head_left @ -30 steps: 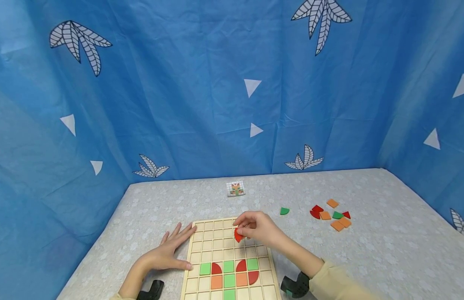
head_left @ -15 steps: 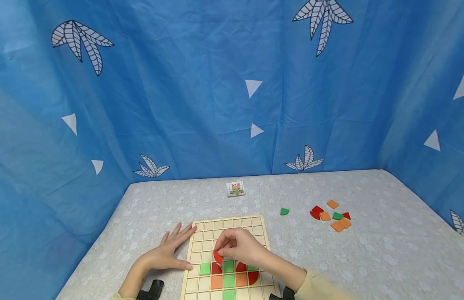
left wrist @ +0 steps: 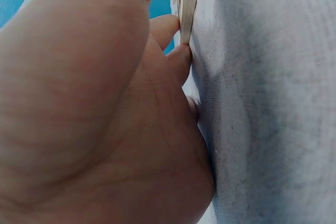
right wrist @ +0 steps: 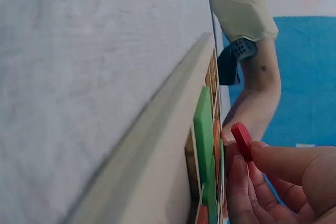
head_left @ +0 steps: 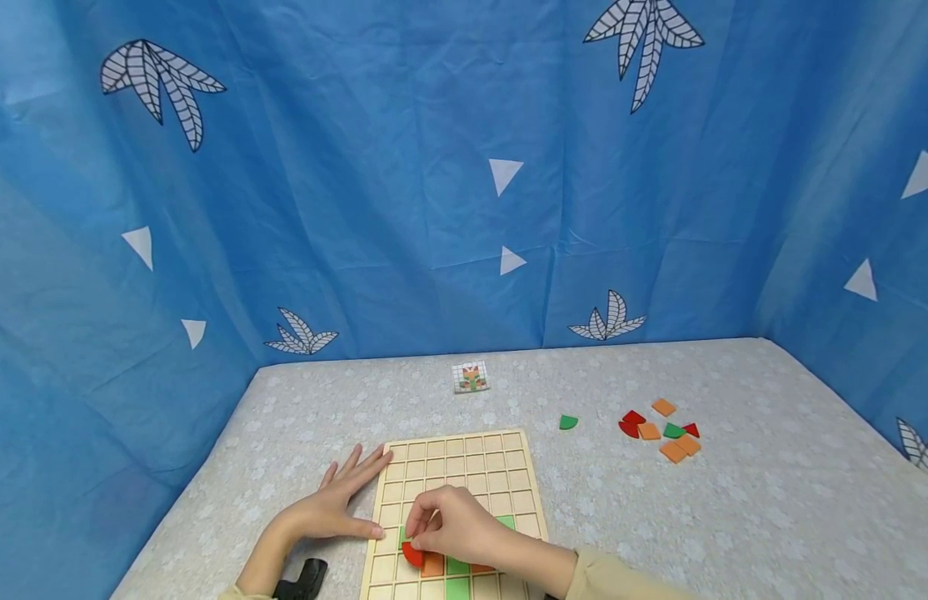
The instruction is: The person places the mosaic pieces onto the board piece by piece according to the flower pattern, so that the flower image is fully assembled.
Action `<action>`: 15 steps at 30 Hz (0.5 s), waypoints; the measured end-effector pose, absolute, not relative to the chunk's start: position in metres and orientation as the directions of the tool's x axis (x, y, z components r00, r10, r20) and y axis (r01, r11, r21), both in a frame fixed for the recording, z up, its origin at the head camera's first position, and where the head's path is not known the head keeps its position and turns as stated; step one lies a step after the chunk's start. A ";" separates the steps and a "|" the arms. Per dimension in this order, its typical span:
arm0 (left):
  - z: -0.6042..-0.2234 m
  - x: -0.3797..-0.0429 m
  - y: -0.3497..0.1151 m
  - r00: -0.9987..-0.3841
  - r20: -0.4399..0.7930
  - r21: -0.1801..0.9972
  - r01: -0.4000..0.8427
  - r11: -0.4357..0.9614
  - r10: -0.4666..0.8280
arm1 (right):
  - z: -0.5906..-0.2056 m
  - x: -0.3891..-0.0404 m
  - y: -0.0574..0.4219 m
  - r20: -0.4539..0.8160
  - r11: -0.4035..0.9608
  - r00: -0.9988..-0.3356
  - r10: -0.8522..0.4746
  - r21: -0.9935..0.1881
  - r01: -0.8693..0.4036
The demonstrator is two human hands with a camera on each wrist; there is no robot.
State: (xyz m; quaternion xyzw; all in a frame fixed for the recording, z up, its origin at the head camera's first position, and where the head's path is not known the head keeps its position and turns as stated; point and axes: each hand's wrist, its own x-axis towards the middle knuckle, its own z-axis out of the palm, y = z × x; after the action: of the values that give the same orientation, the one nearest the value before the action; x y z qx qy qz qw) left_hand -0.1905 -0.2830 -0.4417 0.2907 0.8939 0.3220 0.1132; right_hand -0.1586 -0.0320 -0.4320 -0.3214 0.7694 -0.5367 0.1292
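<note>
Between thumb and fingers my right hand (head_left: 458,527) pinches a red quarter-circle tile (head_left: 412,556), held over the left part of the wooden grid board (head_left: 501,460). In the right wrist view the red tile (right wrist: 242,141) shows edge-on, a little apart from the board. Spread along the board's left edge, my left hand (head_left: 331,507) touches it with thumb and fingertips. Green tiles (head_left: 457,588) and orange tiles (head_left: 432,565) sit in cells near the board's front; my right hand and forearm hide part of that group. The left wrist view shows mostly the palm (left wrist: 152,129) beside the board's edge.
A small pattern card (head_left: 471,377) lies behind the board. To the right are a green quarter-circle tile (head_left: 568,422) and a loose group of red tiles (head_left: 633,417), orange squares (head_left: 673,452) and a green tile (head_left: 674,431). A blue curtain (head_left: 434,208) hangs behind the table.
My right hand has carried the red tile from the board's upper right toward its lower left, nearer to me. My left hand has stayed at the board's edge.
</note>
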 end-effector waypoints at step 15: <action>-0.443 -0.192 -0.284 -0.805 -0.018 0.643 0.444 0.624 0.592 | -0.437 -0.154 -0.041 0.231 0.292 -0.714 -0.661 -0.797 -0.528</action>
State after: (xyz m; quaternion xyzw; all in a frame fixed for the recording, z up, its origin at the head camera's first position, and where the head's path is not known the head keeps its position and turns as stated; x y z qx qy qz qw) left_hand -0.1917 -0.2838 -0.4426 0.2900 0.8938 0.3223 0.1147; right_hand -0.1540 -0.0407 -0.4371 -0.3715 0.8005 -0.4649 0.0714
